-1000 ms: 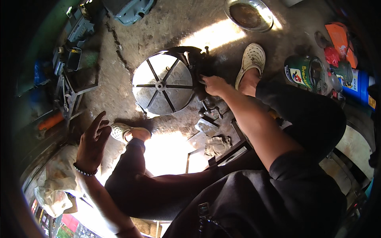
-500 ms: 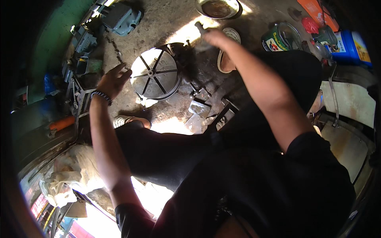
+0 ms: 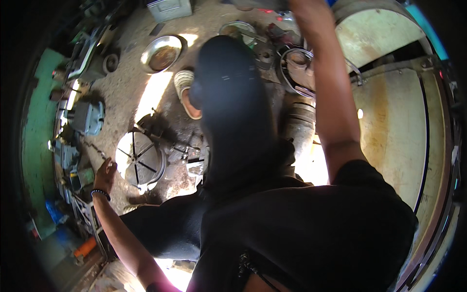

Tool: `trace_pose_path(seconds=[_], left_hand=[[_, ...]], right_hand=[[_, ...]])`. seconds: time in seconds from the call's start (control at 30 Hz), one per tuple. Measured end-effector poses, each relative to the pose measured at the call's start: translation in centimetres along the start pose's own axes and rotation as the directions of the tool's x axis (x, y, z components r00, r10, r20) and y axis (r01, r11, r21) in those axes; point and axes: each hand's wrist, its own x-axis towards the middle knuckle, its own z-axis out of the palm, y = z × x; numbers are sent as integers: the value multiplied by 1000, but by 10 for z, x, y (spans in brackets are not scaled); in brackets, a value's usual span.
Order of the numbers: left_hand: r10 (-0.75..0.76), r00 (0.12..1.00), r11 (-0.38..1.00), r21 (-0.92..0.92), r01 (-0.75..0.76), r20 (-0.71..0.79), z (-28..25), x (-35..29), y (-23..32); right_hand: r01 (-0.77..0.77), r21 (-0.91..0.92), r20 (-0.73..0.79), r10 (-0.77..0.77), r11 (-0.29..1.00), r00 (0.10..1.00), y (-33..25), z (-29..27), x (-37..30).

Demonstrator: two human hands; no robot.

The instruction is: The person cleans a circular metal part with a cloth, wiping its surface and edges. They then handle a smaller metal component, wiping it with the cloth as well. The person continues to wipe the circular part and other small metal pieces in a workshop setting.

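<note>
My left hand (image 3: 105, 176), with a beaded bracelet at the wrist, is at the left edge of a round metal rotary table (image 3: 129, 158) with radial slots. Its fingers are loosely apart and nothing shows in them; I cannot tell if they touch the rim. My right hand (image 3: 311, 12) is stretched far forward to the upper edge, where its fingers are cut off. A blurred grey thing (image 3: 260, 4) is beside it; whether the hand holds that is unclear.
A shallow metal basin (image 3: 160, 53) lies on the floor ahead. Grey-blue machine parts (image 3: 87, 118) line the left side. Right of my knee are a round container (image 3: 284, 73) with metal parts and a stacked metal cylinder (image 3: 301, 121). Pale panels (image 3: 386, 121) stand at the right.
My view has swung to the right, so the rotary table sits farther left. My right arm has moved from above the floor by my foot, with a dark thing in hand, to the upper right.
</note>
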Motion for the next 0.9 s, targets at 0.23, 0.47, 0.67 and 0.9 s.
trace_pose_path(seconds=[0.23,0.47,0.67,0.9], left_hand=[[26,996,999,17,-27,81,24,30,-16],[-75,982,997,3,75,171,34,39,-61],[-64,986,998,23,61,155,38,31,-62],[-64,977,969,247,11,206,50,32,-39]], right_hand=[[-515,129,-80,526,848,846,92,-135,-99],[-707,253,-44,738,661,674,237,-113,-158],[-793,366,26,846,487,532,337,-99,-182],[-893,-426,-630,661,145,408,368,-81,-211]])
